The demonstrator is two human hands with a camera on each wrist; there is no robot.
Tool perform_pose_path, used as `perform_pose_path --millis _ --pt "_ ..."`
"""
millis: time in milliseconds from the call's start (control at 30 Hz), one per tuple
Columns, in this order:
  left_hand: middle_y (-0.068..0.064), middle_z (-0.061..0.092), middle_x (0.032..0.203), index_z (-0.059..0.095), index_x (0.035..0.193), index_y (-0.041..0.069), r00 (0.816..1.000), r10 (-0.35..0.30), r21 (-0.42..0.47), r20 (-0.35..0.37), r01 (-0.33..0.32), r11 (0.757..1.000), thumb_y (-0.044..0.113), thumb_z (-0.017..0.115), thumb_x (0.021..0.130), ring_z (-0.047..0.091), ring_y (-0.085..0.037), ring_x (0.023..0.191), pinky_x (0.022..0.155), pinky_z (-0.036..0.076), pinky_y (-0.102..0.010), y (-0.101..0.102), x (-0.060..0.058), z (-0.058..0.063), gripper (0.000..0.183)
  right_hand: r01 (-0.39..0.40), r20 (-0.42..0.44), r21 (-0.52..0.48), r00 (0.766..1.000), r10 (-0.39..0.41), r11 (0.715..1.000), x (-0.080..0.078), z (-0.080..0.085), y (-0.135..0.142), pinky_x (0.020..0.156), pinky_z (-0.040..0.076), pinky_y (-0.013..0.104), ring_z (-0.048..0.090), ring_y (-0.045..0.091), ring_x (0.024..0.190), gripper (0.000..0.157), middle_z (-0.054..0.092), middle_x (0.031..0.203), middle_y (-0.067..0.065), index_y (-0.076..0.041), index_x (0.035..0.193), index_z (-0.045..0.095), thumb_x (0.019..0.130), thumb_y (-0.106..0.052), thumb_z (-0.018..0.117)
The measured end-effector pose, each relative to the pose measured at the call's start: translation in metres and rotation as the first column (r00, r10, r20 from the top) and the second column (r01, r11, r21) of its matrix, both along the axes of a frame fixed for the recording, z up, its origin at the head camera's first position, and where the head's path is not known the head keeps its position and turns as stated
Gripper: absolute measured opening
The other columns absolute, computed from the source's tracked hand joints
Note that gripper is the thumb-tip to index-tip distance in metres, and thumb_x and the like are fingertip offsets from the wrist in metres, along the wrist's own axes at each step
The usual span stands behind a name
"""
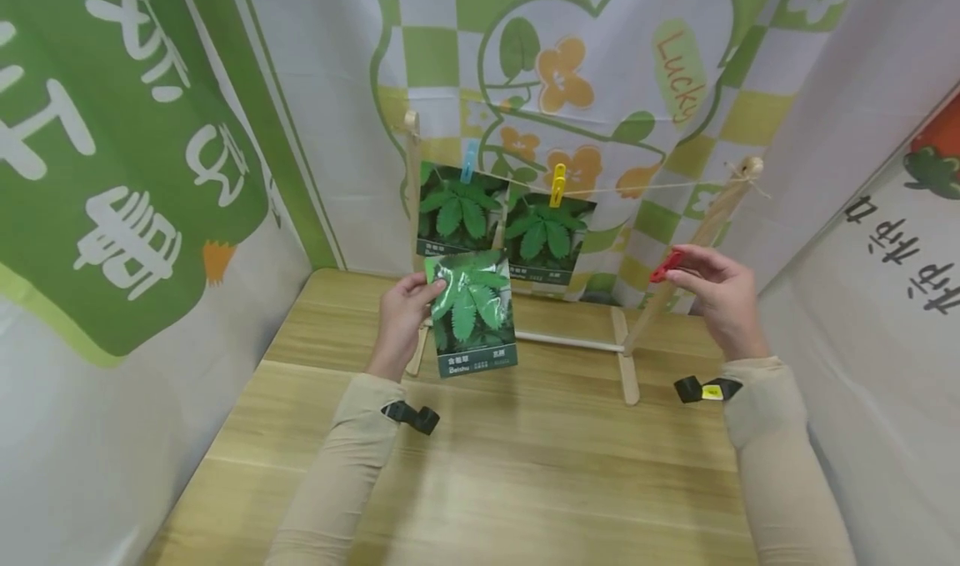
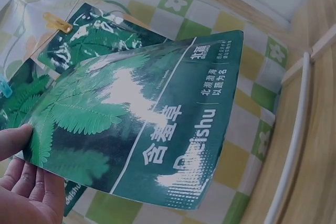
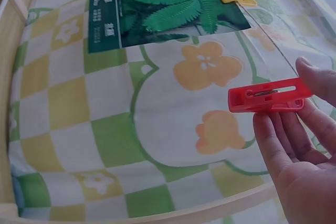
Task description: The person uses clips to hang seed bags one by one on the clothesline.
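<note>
My left hand (image 1: 405,316) pinches the left edge of a green seed packet (image 1: 472,312) with a leaf picture, held in front of a string line. In the left wrist view the thumb lies on the packet's face and the fingers are behind it. My right hand (image 1: 720,295) pinches a red clothespin (image 3: 268,95) between thumb and fingers, near the right post. Two similar packets hang on the string: one (image 1: 459,207) under a blue clothespin (image 1: 469,162), the other (image 1: 547,237) under a yellow clothespin (image 1: 558,185). The held packet overlaps the hanging ones in the head view.
A wooden frame with a left post (image 1: 413,182) and a right post (image 1: 697,232) carries the string (image 1: 652,186). A white rod (image 1: 570,341) joins its feet on the wooden table (image 1: 525,466). Behind hangs a checked, flowered cloth (image 1: 431,57); printed cloths flank both sides.
</note>
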State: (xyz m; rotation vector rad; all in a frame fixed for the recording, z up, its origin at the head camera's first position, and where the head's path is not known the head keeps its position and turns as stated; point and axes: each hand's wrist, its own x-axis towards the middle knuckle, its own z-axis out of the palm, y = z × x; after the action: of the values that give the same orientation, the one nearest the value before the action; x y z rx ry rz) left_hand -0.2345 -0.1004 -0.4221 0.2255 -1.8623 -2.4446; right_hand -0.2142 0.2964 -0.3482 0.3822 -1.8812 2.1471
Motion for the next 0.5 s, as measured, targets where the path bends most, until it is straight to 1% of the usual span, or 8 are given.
perform_pose_path --millis 67,233,367,500 --pt "0.009 0.069 0.084 0.062 0.105 0.002 1.0 -0.01 -0.001 -0.015 0.01 1.0 0.009 0.071 0.088 0.065 -0.004 0.076 0.071 0.055 -0.018 0.003 -0.002 0.003 0.02 0.016 -0.018 0.023 1.0 -0.016 1.0 -0.001 0.004 0.0 0.072 0.057 0.018 0.07 0.009 0.083 0.031 0.075 0.091 0.002 0.007 0.112 0.068 0.081 0.012 0.07" --pt "0.009 0.07 0.085 0.062 0.102 0.003 0.999 -0.035 -0.002 -0.04 0.035 0.999 0.009 0.071 0.088 0.065 -0.005 0.077 0.07 0.055 -0.017 0.01 -0.005 0.007 0.017 0.029 -0.049 0.099 0.998 -0.024 0.995 -0.004 0.015 0.0 0.074 0.058 0.018 0.071 0.008 0.081 0.03 0.075 0.089 0.001 0.004 0.111 0.069 0.082 0.011 0.07" --pt "0.011 0.07 0.083 0.063 0.101 0.005 0.997 -0.046 -0.014 -0.054 0.046 0.999 0.009 0.07 0.089 0.063 -0.003 0.076 0.066 0.052 -0.016 0.014 -0.008 0.011 0.016 0.04 -0.066 0.153 0.997 -0.03 0.987 -0.006 0.025 -0.001 0.075 0.057 0.017 0.071 0.007 0.082 0.031 0.075 0.09 0.0 0.004 0.111 0.069 0.08 0.009 0.072" --pt "0.012 0.07 0.084 0.063 0.104 0.003 0.997 -0.057 -0.032 -0.056 0.055 0.998 0.011 0.072 0.088 0.062 -0.003 0.078 0.066 0.05 -0.016 0.019 -0.008 0.015 0.019 0.052 -0.098 0.198 0.995 -0.033 0.979 -0.009 0.034 -0.001 0.074 0.057 0.016 0.071 0.007 0.082 0.032 0.075 0.089 0.0 0.004 0.11 0.07 0.079 0.01 0.074"
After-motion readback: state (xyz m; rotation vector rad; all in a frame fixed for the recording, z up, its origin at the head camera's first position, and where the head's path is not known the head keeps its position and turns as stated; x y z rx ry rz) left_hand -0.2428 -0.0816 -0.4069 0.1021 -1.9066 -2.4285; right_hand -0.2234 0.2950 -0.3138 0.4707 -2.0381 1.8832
